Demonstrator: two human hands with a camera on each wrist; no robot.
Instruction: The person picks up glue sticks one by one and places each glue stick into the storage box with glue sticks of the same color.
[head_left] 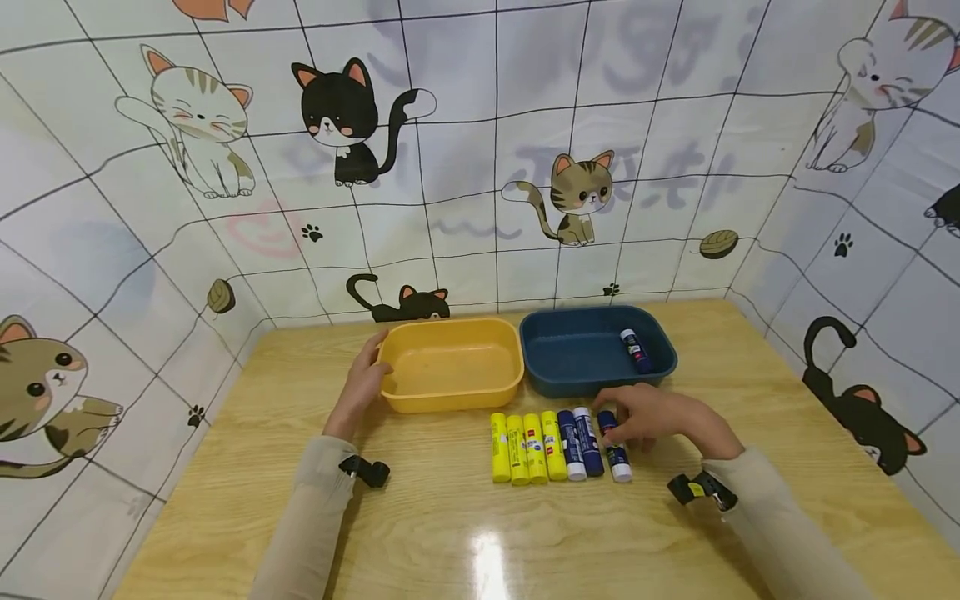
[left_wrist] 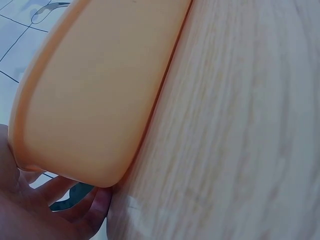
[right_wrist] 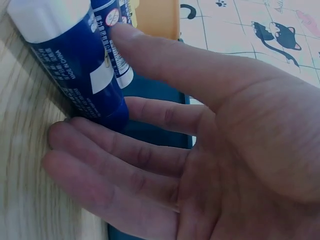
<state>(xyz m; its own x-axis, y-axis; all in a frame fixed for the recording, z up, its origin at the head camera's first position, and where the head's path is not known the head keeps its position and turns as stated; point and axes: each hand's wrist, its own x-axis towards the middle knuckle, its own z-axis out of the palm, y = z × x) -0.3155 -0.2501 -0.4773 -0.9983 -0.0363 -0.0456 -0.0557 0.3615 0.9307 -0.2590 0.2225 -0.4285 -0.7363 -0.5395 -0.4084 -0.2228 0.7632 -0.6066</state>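
Note:
My left hand (head_left: 362,385) grips the left end of a yellow plastic bin (head_left: 450,367), thumb over the rim and fingers outside; the left wrist view shows fingertips against the bin's outer wall (left_wrist: 95,120). My right hand (head_left: 651,412) is at the rightmost blue glue stick (head_left: 618,460), which lies on the table. In the right wrist view its fingers (right_wrist: 135,155) are extended beside that glue stick (right_wrist: 80,75), with the thumb apart above; whether they press on it is unclear. Left of it lie two more blue glue sticks (head_left: 588,446) and several yellow ones (head_left: 517,454).
A dark blue bin (head_left: 570,354) stands right beside the yellow one, with one blue glue stick (head_left: 636,350) inside. The wooden table (head_left: 420,517) is bordered at the back and sides by cat-print sheeting (head_left: 465,167).

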